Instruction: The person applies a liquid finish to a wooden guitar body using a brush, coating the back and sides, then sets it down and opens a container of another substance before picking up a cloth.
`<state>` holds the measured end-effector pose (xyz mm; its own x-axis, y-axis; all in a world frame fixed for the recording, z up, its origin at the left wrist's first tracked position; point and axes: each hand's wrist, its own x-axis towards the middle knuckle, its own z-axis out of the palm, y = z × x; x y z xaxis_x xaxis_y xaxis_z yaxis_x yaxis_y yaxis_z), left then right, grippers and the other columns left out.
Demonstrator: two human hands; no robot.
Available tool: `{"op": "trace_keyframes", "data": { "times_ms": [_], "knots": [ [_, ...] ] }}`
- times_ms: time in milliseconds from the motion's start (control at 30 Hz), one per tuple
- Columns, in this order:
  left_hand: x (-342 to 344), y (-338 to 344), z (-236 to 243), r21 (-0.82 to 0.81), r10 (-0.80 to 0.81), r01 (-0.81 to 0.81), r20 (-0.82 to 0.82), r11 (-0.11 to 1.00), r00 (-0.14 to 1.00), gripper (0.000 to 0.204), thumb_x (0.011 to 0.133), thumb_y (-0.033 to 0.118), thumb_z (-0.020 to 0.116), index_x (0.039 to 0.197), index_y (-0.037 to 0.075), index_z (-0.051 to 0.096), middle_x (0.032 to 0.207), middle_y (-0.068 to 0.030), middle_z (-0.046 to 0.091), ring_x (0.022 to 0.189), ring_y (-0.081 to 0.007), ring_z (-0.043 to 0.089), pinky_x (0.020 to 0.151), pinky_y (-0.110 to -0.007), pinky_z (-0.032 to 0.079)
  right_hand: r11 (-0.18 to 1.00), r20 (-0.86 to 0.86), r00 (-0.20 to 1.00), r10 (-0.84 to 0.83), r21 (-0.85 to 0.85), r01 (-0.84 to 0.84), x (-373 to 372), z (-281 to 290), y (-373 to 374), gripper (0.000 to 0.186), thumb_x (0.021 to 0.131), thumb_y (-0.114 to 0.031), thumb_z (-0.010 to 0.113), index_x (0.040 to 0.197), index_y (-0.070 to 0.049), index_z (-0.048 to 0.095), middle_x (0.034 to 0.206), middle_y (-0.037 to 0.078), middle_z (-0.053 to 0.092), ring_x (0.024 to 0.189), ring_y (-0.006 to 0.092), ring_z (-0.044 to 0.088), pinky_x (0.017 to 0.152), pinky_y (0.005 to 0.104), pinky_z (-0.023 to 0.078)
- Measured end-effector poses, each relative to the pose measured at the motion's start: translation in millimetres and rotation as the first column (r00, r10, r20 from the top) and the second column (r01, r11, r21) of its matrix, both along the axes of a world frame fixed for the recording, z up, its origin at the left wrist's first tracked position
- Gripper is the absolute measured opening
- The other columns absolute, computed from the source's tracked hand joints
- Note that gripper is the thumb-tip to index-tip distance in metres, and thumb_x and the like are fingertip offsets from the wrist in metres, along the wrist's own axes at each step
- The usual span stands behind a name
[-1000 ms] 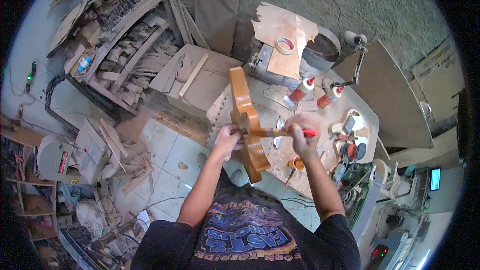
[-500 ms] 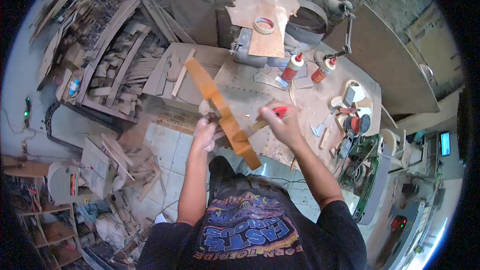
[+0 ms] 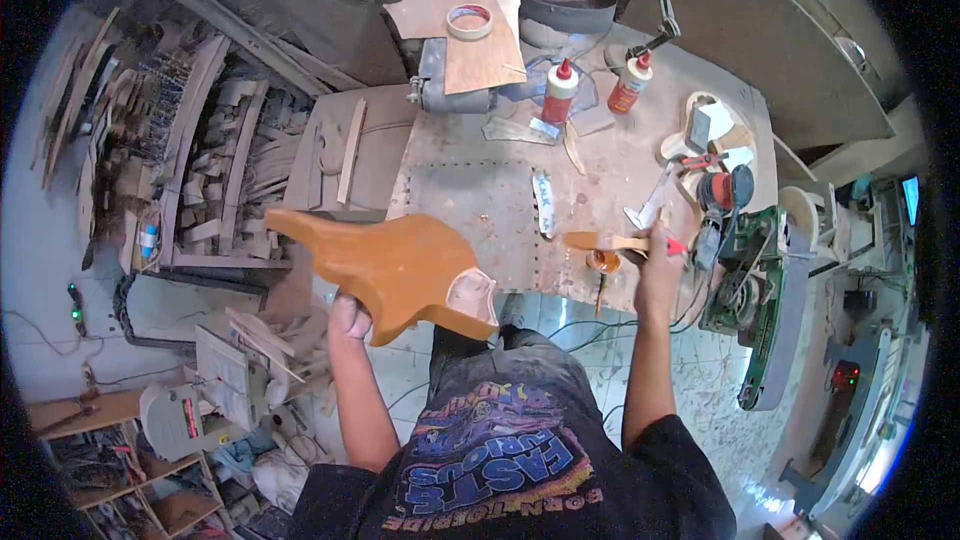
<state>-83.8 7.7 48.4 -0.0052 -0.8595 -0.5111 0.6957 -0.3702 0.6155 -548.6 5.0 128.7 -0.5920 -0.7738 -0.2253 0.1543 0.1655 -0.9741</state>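
An orange-coated wooden guitar body (image 3: 385,260) is held up in front of me, left of centre, its broad face now in view. A bare, pale patch shows at its right end. My left hand (image 3: 350,318) grips it from underneath by the lower edge; most fingers are hidden behind it. Over the front edge of the workbench, my right hand (image 3: 657,265) is closed around a paintbrush (image 3: 625,243) with a red-ended handle. The orange-wetted bristles point left, just above a small pot of orange liquid (image 3: 604,261).
On the workbench (image 3: 460,210) stand two red-and-white glue bottles (image 3: 561,95). A tape roll (image 3: 469,22) lies on plywood at the back. Sanders (image 3: 716,190) sit at the right, beside a green belt machine (image 3: 765,310). Wood offcuts fill a rack (image 3: 200,160) at left.
The guitar body has turned from edge-on to show its face and shifted left. My right hand has moved right with the paintbrush, away from the body to the pot. My view has shifted.
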Motion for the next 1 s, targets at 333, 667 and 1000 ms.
{"op": "trace_keyframes", "data": {
  "times_ms": [333, 667, 1000],
  "knots": [
    [29, 14, -45, 0.131, 0.094, -0.083, -0.078, 0.988, 0.993, 0.041, 0.090, 0.023, 0.062, 0.123, 0.001, 0.053, 0.122, -0.0114, 0.059, 0.111, -0.0245, 0.057, 0.097, -0.039, 0.047, 0.969, -0.181, 0.962, -0.204, 0.104, 0.225, -58, -35, 53, 0.039, 0.097, -0.030, 0.052, 0.085, 0.004, 0.064, 0.080, 0.009, 0.063, 0.068, 0.0145, 0.062, 0.060, 0.0280, 0.057],
    [-46, -31, 16, -0.068, -0.019, 0.023, 0.049, 0.997, 0.999, 0.043, 0.094, 0.028, 0.055, 0.127, 0.001, 0.049, 0.127, -0.0112, 0.055, 0.115, -0.0248, 0.054, 0.100, -0.041, 0.045, 0.987, -0.385, 0.917, -0.108, 0.066, 0.144, -55, -44, 43, 0.027, 0.093, -0.021, 0.059, 0.090, 0.004, 0.067, 0.078, 0.006, 0.065, 0.062, 0.0121, 0.061, 0.052, 0.0236, 0.052],
    [-74, -43, 46, -0.204, 0.094, -0.041, 0.260, 0.978, 0.961, 0.030, 0.091, 0.017, 0.059, 0.117, 0.003, 0.051, 0.112, -0.0089, 0.060, 0.102, -0.0214, 0.061, 0.087, -0.038, 0.054, 0.979, -0.508, 0.850, 0.138, 0.198, -0.041, -45, -66, 37, 0.024, 0.089, -0.021, 0.063, 0.091, 0.003, 0.068, 0.070, 0.009, 0.066, 0.062, 0.0135, 0.062, 0.059, 0.0275, 0.049]
  ]
}}
